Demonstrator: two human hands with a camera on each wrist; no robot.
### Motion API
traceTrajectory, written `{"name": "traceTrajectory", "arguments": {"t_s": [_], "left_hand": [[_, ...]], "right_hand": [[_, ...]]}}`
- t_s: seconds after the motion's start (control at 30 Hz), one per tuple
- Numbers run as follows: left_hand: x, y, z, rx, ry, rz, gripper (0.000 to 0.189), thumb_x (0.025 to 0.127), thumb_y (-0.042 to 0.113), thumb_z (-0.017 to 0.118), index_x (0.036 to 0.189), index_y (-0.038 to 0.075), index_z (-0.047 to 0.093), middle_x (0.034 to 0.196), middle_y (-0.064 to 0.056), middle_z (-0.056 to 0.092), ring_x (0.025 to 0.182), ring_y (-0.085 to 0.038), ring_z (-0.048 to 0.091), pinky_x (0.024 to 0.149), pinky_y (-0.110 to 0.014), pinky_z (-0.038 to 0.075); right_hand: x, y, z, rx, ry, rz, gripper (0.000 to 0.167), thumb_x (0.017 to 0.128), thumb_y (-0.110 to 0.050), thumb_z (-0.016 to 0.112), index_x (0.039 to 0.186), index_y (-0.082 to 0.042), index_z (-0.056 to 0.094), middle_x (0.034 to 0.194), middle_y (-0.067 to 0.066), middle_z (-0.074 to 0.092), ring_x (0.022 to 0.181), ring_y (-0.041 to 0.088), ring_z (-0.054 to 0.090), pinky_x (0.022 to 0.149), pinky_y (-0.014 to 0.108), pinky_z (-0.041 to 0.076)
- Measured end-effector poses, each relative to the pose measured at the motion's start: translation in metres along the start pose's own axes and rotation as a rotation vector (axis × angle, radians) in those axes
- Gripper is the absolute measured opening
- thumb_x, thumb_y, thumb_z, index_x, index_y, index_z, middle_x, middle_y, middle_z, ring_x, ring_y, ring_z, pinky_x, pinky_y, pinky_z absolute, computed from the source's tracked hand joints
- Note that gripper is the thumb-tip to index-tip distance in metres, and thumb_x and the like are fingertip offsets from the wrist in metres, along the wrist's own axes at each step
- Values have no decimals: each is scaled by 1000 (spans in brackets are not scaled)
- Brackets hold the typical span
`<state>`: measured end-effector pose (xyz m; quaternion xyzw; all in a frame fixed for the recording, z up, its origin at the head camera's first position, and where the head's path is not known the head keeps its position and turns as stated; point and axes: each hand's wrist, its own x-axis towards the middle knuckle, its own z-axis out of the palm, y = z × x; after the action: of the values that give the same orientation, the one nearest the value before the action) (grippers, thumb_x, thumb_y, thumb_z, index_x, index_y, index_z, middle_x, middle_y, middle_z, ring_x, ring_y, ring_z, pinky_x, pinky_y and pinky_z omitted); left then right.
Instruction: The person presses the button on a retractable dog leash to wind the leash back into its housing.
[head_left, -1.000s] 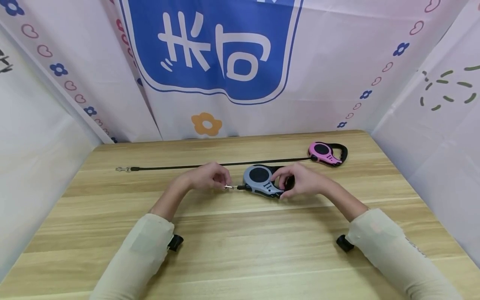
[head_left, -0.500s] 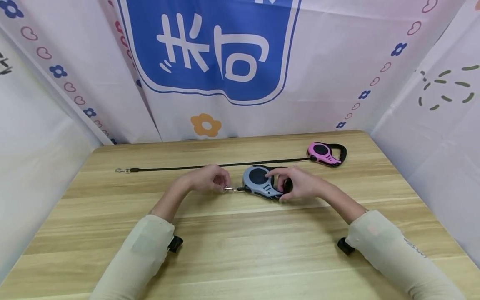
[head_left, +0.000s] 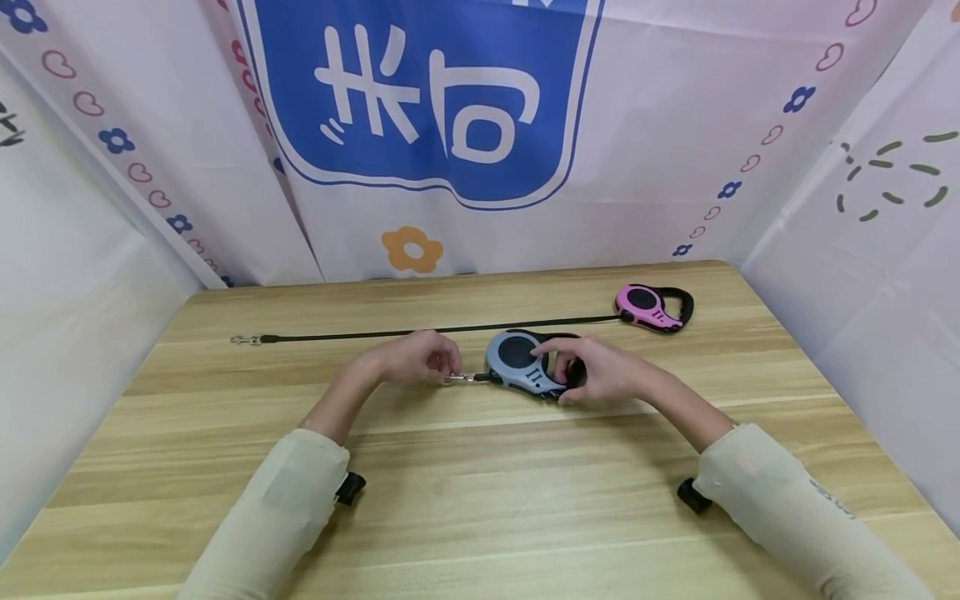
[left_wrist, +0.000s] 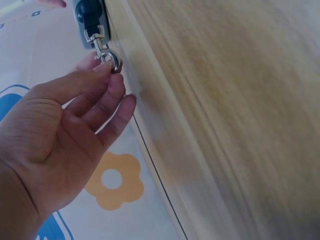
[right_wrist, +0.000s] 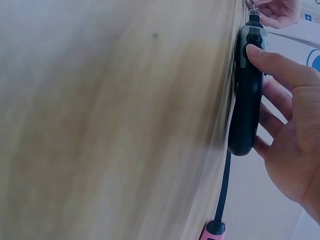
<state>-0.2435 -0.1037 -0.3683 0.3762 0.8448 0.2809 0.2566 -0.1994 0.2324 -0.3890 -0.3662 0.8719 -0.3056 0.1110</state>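
Note:
A grey and black retractable dog leash (head_left: 517,354) lies on the wooden table, its metal snap hook (left_wrist: 102,47) pointing left. My left hand (head_left: 420,357) pinches that hook between thumb and fingertips, as the left wrist view shows closely. On the other side, my right hand (head_left: 606,368) grips the grey leash by its black handle (right_wrist: 245,115). Its index finger reaches over onto the round dark disc of the casing, and its thumb presses near the buttons on the edge. Little of the grey leash's own strap shows between hook and casing.
Behind the hands lies a pink retractable leash (head_left: 647,307), its black strap (head_left: 517,324) drawn out leftward across the table (head_left: 480,500). The strap ends in a metal snap hook (head_left: 246,339). Printed white cloth (head_left: 637,167) hangs around the table's back and sides.
My right index finger has moved left onto the disc of the grey casing. My left hand keeps its pinch on the hook, almost unmoved. The pink leash lies still.

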Motion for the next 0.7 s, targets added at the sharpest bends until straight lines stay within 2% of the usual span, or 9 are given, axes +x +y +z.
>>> {"name": "traceTrajectory", "arguments": {"t_s": [0.33, 0.7], "left_hand": [[0, -3, 2, -2, -8, -27, 17, 93, -12, 64, 103, 0, 70, 96, -6, 69, 89, -15, 61, 79, -28, 53], [-3, -3, 1, 11, 27, -24, 19, 92, -11, 66, 106, 1, 71, 97, -6, 70, 90, -16, 62, 82, -31, 54]], "right_hand": [[-1, -2, 1, -19, -9, 11, 74, 80, -8, 89, 146, -6, 54, 91, -9, 69, 90, 11, 64, 90, 43, 53], [-3, 0, 0, -15, 12, -21, 73, 80, -9, 90, 144, -6, 56, 97, -5, 71, 95, 14, 66, 91, 43, 54]]}}
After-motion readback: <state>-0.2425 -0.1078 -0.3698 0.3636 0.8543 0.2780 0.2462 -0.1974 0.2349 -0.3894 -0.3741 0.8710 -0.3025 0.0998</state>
